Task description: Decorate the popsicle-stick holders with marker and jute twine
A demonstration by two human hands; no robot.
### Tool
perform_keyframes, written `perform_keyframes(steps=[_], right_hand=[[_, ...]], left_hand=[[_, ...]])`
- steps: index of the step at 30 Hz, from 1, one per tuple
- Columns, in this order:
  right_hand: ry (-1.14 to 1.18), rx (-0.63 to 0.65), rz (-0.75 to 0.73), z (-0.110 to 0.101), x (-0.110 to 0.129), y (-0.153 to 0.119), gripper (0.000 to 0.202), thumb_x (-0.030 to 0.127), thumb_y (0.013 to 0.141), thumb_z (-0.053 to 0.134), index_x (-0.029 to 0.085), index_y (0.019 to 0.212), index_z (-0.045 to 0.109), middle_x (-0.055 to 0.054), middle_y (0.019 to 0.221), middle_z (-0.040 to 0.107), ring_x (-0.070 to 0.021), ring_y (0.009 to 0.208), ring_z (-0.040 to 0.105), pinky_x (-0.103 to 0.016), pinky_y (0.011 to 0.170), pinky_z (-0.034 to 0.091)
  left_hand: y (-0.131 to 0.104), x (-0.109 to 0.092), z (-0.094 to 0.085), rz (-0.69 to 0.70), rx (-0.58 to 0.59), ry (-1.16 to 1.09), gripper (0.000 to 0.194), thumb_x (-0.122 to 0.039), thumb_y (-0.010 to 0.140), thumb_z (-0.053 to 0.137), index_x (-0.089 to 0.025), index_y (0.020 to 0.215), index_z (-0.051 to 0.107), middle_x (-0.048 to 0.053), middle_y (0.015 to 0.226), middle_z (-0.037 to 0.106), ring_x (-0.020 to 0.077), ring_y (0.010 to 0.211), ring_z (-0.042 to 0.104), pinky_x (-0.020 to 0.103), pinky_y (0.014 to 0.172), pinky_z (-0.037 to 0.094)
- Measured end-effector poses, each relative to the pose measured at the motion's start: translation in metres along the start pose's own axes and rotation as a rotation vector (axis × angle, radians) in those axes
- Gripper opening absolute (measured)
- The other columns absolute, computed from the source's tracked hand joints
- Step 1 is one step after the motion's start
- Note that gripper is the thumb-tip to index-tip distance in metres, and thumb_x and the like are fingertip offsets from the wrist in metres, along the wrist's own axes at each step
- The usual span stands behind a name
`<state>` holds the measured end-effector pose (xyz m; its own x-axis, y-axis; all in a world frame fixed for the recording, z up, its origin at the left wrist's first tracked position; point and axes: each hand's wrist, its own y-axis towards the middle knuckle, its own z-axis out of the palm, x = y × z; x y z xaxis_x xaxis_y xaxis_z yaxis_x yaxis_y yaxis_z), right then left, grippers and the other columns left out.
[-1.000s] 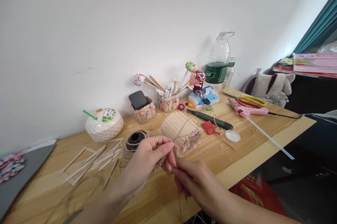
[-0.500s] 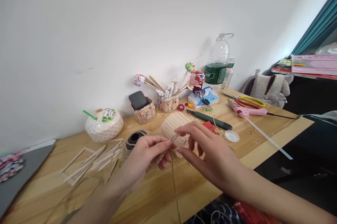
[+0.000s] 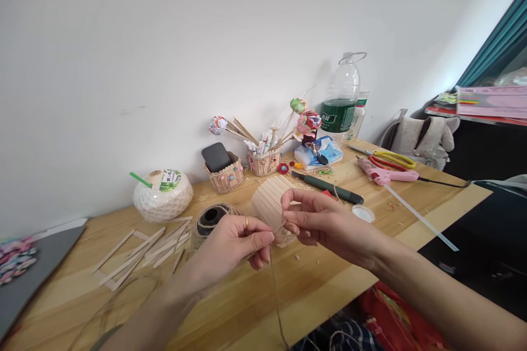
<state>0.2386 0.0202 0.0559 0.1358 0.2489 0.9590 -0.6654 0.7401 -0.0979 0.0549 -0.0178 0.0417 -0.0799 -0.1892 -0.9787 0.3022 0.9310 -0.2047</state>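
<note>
A thin strand of twine (image 3: 275, 285) runs between my two hands and hangs down past the table's front edge. My left hand (image 3: 242, 238), with a ring on one finger, pinches it between thumb and forefinger. Close by on the right, my right hand (image 3: 315, 216) grips the strand in its fingertips, partly hiding it. Behind both hands lies a rounded piece made of pale craft sticks (image 3: 267, 197), its lower part covered by the fingers. A twine spool (image 3: 206, 222) with a dark core stands just behind my left hand.
Loose craft sticks (image 3: 144, 252) lie at the left, near a wrapped coconut (image 3: 162, 197). Toward the right are a green craft knife (image 3: 329, 187), a pink glue gun (image 3: 387, 172) and scissors (image 3: 395, 159). Two stick baskets (image 3: 224, 175) and a large bottle (image 3: 340, 104) stand along the wall.
My right hand has turned and its fingers have closed together, drawing slightly away from the left. My left hand has shifted a little lower. The hanging twine has swung slightly right.
</note>
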Motion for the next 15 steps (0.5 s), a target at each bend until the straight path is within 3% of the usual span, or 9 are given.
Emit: perform_keyframes(steps=[2, 4, 8, 10, 12, 15], right_hand=[[0.026, -0.004, 0.082, -0.001, 0.002, -0.001, 0.020, 0.025, 0.072, 0.063, 0.020, 0.077, 0.045, 0.008, 0.054, 0.040, -0.0047, 0.045, 0.026, -0.018, 0.042, 0.015], [-0.113, -0.030, 0.062, -0.001, 0.001, -0.001, 0.011, 0.017, 0.071, 0.056, 0.019, 0.072, 0.045, 0.008, 0.053, 0.035, -0.0055, 0.045, 0.024, -0.018, 0.042, 0.015], [-0.841, -0.203, -0.279, 0.002, -0.011, -0.004, 0.012, 0.008, 0.072, 0.048, 0.017, 0.067, 0.054, 0.001, 0.063, 0.051, -0.0093, 0.056, 0.042, -0.022, 0.052, 0.028], [-1.228, -0.315, -0.411, 0.004, -0.018, -0.006, 0.017, 0.008, 0.076, 0.048, 0.017, 0.074, 0.062, -0.003, 0.074, 0.058, -0.0112, 0.060, 0.046, -0.024, 0.052, 0.025], [-1.504, -0.332, -0.435, 0.005, -0.022, -0.007, 0.021, 0.008, 0.080, 0.048, 0.018, 0.081, 0.067, -0.006, 0.077, 0.060, -0.0114, 0.057, 0.046, -0.026, 0.049, 0.018], [-1.662, -0.215, -0.393, 0.006, -0.020, -0.007, 0.016, 0.013, 0.082, 0.054, 0.018, 0.081, 0.070, -0.005, 0.070, 0.061, -0.0114, 0.053, 0.046, -0.026, 0.047, 0.014]], left_hand=[[0.002, 0.001, -0.002, 0.004, -0.023, 0.040, 0.023, -0.036, 0.071, 0.067, -0.015, 0.064, 0.068, 0.000, 0.055, 0.061, 0.0098, 0.050, 0.050, 0.023, 0.052, 0.040], [0.003, 0.003, -0.003, 0.015, -0.054, 0.066, 0.020, -0.034, 0.071, 0.068, -0.015, 0.064, 0.069, -0.001, 0.054, 0.059, 0.0101, 0.050, 0.050, 0.023, 0.053, 0.040], [0.006, 0.004, -0.003, 0.044, -0.099, 0.096, 0.017, -0.032, 0.070, 0.068, -0.016, 0.067, 0.073, -0.002, 0.053, 0.057, 0.0100, 0.050, 0.048, 0.023, 0.052, 0.038], [0.007, 0.004, -0.002, 0.028, -0.134, 0.108, 0.015, -0.030, 0.070, 0.068, -0.016, 0.069, 0.074, -0.002, 0.051, 0.057, 0.0101, 0.049, 0.047, 0.023, 0.052, 0.038], [0.008, 0.003, 0.000, 0.014, -0.163, 0.116, 0.014, -0.028, 0.069, 0.068, -0.016, 0.069, 0.074, -0.002, 0.050, 0.057, 0.0102, 0.050, 0.046, 0.023, 0.052, 0.038], [0.007, 0.002, 0.002, 0.010, -0.192, 0.153, 0.012, -0.025, 0.070, 0.066, -0.015, 0.068, 0.072, -0.002, 0.053, 0.059, 0.0107, 0.050, 0.047, 0.024, 0.051, 0.037]])
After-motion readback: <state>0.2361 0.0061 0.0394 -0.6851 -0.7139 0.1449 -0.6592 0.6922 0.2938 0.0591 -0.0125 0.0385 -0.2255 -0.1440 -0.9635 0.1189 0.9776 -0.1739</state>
